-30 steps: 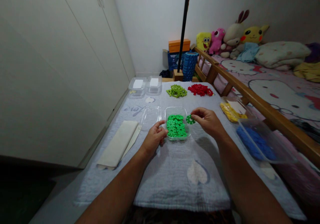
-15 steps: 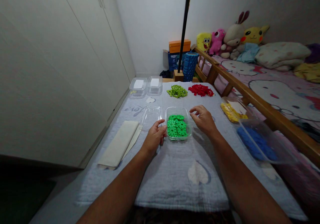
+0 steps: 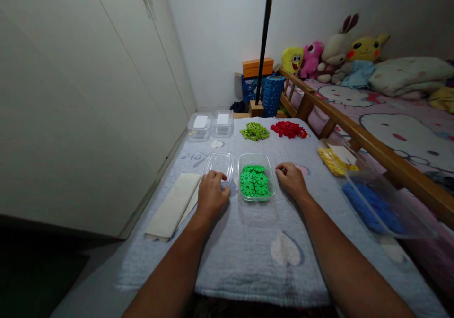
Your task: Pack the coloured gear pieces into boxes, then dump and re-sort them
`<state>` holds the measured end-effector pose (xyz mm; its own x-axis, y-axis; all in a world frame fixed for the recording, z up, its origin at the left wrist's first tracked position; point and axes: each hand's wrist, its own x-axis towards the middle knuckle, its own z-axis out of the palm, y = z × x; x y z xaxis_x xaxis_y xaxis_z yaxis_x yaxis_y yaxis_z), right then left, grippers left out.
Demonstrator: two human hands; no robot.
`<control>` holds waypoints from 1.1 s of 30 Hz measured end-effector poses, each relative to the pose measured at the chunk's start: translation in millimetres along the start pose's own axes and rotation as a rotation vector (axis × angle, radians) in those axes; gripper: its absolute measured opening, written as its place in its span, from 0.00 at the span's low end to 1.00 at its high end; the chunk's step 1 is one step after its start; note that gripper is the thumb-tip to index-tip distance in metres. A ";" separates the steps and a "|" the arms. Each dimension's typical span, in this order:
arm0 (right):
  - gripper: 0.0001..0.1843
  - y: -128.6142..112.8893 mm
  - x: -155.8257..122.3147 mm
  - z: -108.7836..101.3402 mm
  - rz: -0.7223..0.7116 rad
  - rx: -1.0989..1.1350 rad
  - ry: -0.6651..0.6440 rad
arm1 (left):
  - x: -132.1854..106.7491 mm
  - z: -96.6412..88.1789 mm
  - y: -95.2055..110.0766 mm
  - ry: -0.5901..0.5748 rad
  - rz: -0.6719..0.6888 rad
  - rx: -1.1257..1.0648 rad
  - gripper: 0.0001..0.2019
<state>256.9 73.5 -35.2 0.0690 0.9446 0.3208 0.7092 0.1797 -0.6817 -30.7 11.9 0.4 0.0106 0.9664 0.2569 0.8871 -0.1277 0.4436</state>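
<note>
Clear tub (image 3: 274, 185) of bright green pieces (image 3: 254, 183): sits open at mid-blanket (image 3: 248, 256), between both hands. Clear lid (image 3: 220, 163): lies flat just left of tub. Left hand (image 3: 212, 196): fingers curled onto lid's near edge, grip itself not discernible. Right hand (image 3: 291, 180): rests loosely curled on blanket just right of tub, holds nothing. Beyond: lime-green pile (image 3: 254, 131), red pile (image 3: 288, 129), two small clear boxes (image 3: 200, 125). Right: yellow pieces (image 3: 332, 162), blue pieces (image 3: 367, 207) in large clear bin (image 3: 407, 209). Left: folded cream cloth (image 3: 173, 205).

Clear glossy plastic tub (image 3: 256, 158), matt cloth (image 3: 248, 242)
</note>
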 end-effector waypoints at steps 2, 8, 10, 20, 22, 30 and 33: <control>0.07 -0.2 -0.5 0.0 -0.010 -0.017 -0.004 | -1.3 1.1 1.0 -0.057 0.016 0.110 0.10; 0.08 -0.2 -1.3 -0.7 -0.028 -0.047 -0.027 | -0.7 0.8 2.3 -0.124 0.032 0.229 0.08; 0.08 -0.4 -1.1 -0.6 -0.031 -0.052 -0.030 | 0.2 1.4 1.2 -0.125 0.042 0.239 0.07; 0.07 0.7 -0.9 -0.7 -0.015 -0.030 -0.024 | 1.7 -0.6 0.5 0.016 0.075 0.180 0.10; 0.08 1.0 -1.0 -0.7 -0.014 -0.028 -0.025 | 2.2 -0.8 -0.5 0.053 0.067 0.148 0.09; 0.09 0.4 -2.5 -1.4 -0.006 0.045 0.020 | -1.4 -7.6 9.0 0.201 0.061 -0.308 0.06; 0.10 -2.7 -2.5 -2.7 0.027 0.098 0.076 | -4.7 -12.0 14.3 0.238 0.044 -0.541 0.07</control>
<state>256.7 69.9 -32.4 0.1424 0.9267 0.3478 0.6349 0.1841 -0.7503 -23.7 2.8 15.8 -0.1175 0.8888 0.4429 0.5260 -0.3226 0.7869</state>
